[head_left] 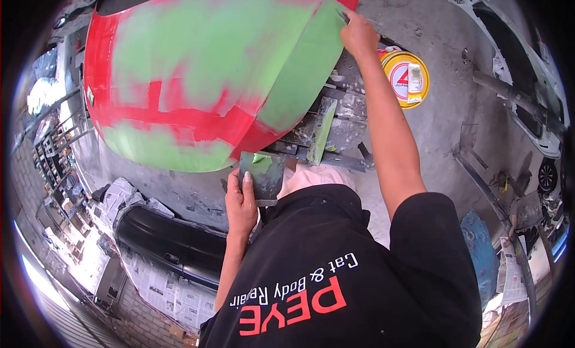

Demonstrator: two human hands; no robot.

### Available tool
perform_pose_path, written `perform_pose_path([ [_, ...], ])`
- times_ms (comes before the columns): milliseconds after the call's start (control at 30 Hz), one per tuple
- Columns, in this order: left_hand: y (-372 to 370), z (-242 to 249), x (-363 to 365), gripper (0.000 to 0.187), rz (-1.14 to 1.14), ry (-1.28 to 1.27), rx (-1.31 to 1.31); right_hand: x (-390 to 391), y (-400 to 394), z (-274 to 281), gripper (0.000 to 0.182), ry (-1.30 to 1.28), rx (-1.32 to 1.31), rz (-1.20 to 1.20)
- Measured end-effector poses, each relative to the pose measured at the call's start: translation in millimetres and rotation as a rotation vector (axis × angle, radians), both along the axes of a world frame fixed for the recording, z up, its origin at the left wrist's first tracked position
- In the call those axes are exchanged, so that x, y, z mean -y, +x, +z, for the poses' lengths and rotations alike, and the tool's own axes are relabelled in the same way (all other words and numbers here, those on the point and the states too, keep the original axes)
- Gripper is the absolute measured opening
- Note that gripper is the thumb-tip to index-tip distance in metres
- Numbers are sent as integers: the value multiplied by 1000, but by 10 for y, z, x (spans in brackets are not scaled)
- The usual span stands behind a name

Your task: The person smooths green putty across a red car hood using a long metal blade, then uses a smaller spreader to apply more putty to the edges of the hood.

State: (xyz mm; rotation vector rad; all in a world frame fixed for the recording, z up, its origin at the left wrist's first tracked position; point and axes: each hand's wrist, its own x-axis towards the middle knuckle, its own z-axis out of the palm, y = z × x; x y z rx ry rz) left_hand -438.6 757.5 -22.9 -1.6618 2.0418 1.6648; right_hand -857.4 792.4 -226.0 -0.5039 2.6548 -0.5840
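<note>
My left hand [241, 201] grips a dark flat plate [266, 174] with a dab of green putty on it, close to my body. My right arm is stretched forward, and my right hand [359, 35] holds a small dark spreader [343, 16] against the upper right edge of the car panel. The red panel [209, 129] carries large patches of green putty [209, 48]. A green-smeared strip [323, 129] lies on the stained wooden slats beside the panel.
A yellow-rimmed can [405, 78] with a white tube on its lid stands right of my forearm. A black bumper [168, 243] lies on newspaper at the lower left. A white car part [539, 132] and metal bars [509, 93] are at the right.
</note>
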Motion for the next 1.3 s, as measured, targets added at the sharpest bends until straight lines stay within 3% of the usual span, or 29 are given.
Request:
perform_pose_path([
  [367,102,-76,-32,28,-5,8,0,83,-481,-186,48,65,131,48],
  [467,63,-87,-22,28,-17,25,1,20,-303,-238,42,72,184,87],
  [633,-76,-56,36,28,-24,19,-8,-154,279,-69,47,7,-18,121],
  [1033,-74,-26,21,29,-80,-24,-31,-504,1221,-34,58,-129,-9,134],
  [1200,-108,6,5,28,-86,6,13,-540,1147,133,56,-78,127,178],
  [1300,-145,60,-15,27,-48,-32,-23,-349,775,-158,49,-205,-65,51],
])
